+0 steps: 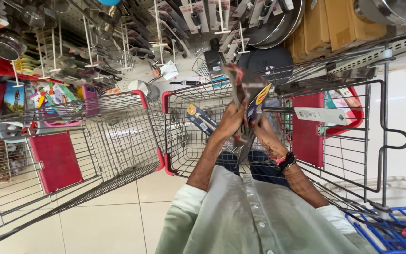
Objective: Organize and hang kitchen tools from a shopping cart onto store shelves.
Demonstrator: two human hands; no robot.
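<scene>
- The left hand point(231, 120) and right hand point(261, 126) are both raised over the middle cart point(184, 141) and clasp a carded utensil point(246, 101) between them.
- The utensil is a metal kitchen tool on a dark backing card with a yellow patch; motion blur hides its exact kind.
- Its long axis runs from about 6 o'clock at the hands to 12 o'clock, the free end pointing toward the shelf point(118, 42) of hanging utensils.
- The left hand grips the lower part from 9 o'clock, the right from 3 o'clock, just beside each other.
- The right wrist wears a dark band point(286, 161).
- A second packaged tool point(200, 120) lies in the cart at 9 o'clock of the hands.
- An empty cart point(71, 155) stands farther toward 9 o'clock, on the tile floor point(113, 221).
</scene>
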